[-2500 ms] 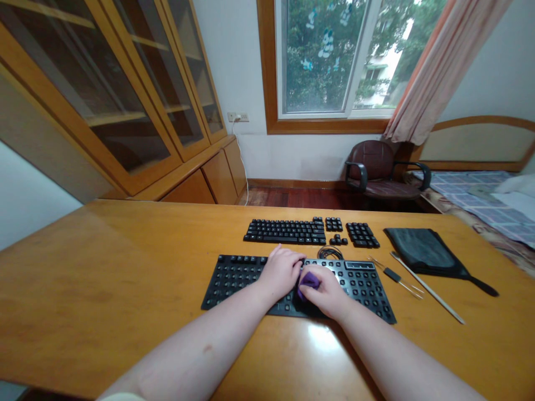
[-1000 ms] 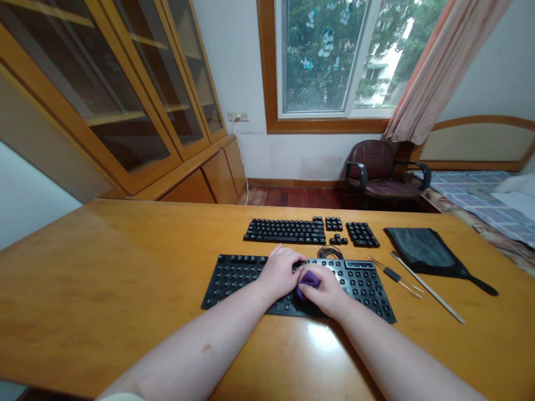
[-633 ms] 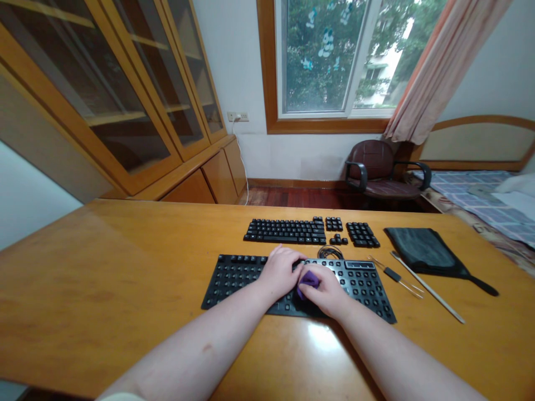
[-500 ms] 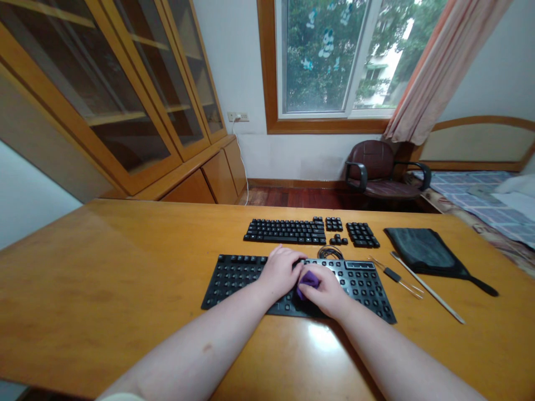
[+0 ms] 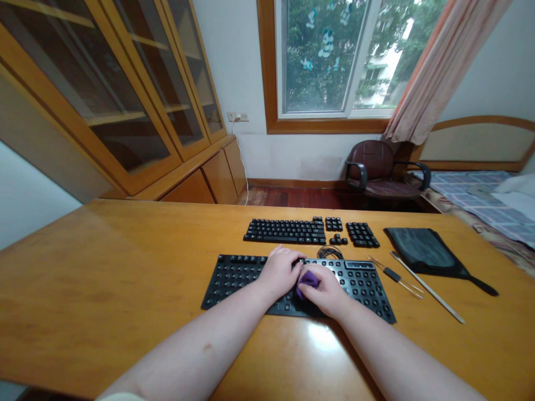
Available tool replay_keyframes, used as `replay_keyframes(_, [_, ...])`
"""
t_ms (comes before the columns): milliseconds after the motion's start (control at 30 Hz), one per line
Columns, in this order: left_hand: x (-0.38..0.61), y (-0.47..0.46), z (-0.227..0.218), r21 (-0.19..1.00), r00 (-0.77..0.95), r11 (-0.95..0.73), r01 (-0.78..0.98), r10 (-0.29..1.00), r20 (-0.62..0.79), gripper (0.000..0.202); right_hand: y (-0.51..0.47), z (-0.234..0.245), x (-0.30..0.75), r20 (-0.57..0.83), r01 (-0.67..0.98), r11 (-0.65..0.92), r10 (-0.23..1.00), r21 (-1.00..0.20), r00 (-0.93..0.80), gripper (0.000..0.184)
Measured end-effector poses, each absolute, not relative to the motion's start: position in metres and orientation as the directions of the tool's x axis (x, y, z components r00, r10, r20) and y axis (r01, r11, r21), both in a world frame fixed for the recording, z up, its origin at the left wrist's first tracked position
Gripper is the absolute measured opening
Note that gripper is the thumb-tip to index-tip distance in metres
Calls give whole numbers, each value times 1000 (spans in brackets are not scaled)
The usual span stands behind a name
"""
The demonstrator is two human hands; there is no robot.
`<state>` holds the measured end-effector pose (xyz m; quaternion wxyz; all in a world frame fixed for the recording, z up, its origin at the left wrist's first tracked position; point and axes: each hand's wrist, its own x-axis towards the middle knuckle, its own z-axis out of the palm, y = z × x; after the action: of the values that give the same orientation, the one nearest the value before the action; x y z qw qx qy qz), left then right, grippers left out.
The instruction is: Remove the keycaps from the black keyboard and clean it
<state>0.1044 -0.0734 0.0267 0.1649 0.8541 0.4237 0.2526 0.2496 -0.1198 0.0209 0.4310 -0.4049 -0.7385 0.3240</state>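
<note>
A black keyboard (image 5: 228,284) with its keycaps off and switch posts bare lies in front of me on the wooden desk. My left hand (image 5: 281,270) rests on its middle, fingers stretched toward the upper edge and thumb beside my other hand. Pinched in my right hand (image 5: 328,289) is a bunched purple cloth (image 5: 308,283), held against the keyboard just right of centre. Both hands cover part of the switches, and the right fingertips are hidden. Behind the keyboard, removed black keycaps (image 5: 286,231) are laid out in keyboard order, with a separate number-pad block (image 5: 362,235).
A coiled black cable (image 5: 330,252) sits behind the keyboard. To the right lie a wire keycap puller (image 5: 392,274), a thin pale stick-like brush (image 5: 426,287) and a dark pouch (image 5: 424,250) with a strap. Beyond the desk stands an armchair (image 5: 374,167).
</note>
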Motion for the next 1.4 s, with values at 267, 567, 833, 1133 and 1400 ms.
replay_keyframes(267, [104, -72, 25, 485, 518, -598, 638, 800, 304, 20, -120, 21, 250, 373, 319, 460, 878, -828, -300, 10])
replay_keyframes(567, [105, -71, 22, 474, 525, -613, 632, 789, 319, 21, -119, 18, 250, 392, 297, 474, 871, -829, -296, 8])
replay_keyframes(833, [105, -70, 21, 483, 502, -595, 643, 803, 322, 20, -119, 20, 249, 381, 299, 464, 876, -834, -297, 8])
replay_keyframes(1133, [105, -70, 22, 517, 481, -578, 631, 815, 325, 19, -120, 20, 250, 359, 312, 448, 883, -838, -302, 9])
replay_keyframes(1400, [105, -71, 22, 541, 467, -568, 621, 822, 327, 20, -120, 22, 249, 367, 318, 456, 880, -831, -303, 9])
